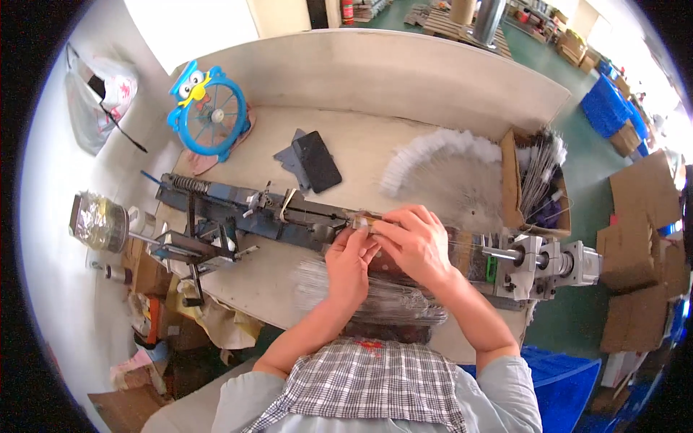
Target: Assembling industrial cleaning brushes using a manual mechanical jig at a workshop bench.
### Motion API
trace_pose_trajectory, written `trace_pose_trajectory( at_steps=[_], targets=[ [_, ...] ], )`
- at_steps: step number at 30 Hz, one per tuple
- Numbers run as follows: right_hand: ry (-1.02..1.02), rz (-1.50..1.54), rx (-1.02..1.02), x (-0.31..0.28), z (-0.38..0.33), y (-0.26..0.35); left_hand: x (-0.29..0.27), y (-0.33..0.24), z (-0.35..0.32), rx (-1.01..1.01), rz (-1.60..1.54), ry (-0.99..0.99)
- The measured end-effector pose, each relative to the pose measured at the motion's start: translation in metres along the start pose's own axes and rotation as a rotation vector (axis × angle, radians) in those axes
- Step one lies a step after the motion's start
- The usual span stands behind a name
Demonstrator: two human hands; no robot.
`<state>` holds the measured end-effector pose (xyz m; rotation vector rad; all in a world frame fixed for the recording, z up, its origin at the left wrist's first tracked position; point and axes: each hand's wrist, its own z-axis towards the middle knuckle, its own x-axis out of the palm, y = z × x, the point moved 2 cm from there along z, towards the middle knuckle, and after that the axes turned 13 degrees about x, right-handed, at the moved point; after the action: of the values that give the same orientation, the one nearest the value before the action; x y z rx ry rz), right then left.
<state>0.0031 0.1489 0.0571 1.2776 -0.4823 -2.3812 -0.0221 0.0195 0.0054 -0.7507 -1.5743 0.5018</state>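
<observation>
My left hand (pixel 348 267) and my right hand (pixel 419 245) meet at the middle of a long metal bench machine (pixel 289 213). Fingers of both are pinched together over its bed, close to a small pale piece (pixel 359 224) that is too small to name. What lies between the fingertips is mostly hidden. Under my forearms, a thick bundle of thin pale wires (pixel 390 303) lies across the table's front edge. Beyond my right hand, thin wire brushes with white tufted ends (pixel 440 155) are spread in a fan on the table.
A cardboard box (pixel 514 195) of wire brushes stands at the right, behind a shaft assembly (pixel 541 263). A blue cartoon-shaped fan (pixel 211 119) and a dark phone (pixel 318 162) are at the back. The left end bears a crank frame (pixel 195 249). A blue bin (pixel 563 382) sits below right.
</observation>
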Motion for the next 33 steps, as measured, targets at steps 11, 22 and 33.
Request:
trace_pose_trajectory(
  at_steps=[11,22,33],
  targets=[
    [0.047,0.030,0.021,0.003,0.004,0.016,-0.005,0.000,-0.002,0.004,-0.059,0.005],
    [0.057,0.073,0.069,0.004,0.003,0.014,-0.003,-0.002,-0.001,-0.054,-0.131,-0.082],
    [-0.043,0.017,0.156,0.020,-0.002,0.027,-0.004,-0.003,-0.002,-0.002,-0.148,-0.050]
  ],
)
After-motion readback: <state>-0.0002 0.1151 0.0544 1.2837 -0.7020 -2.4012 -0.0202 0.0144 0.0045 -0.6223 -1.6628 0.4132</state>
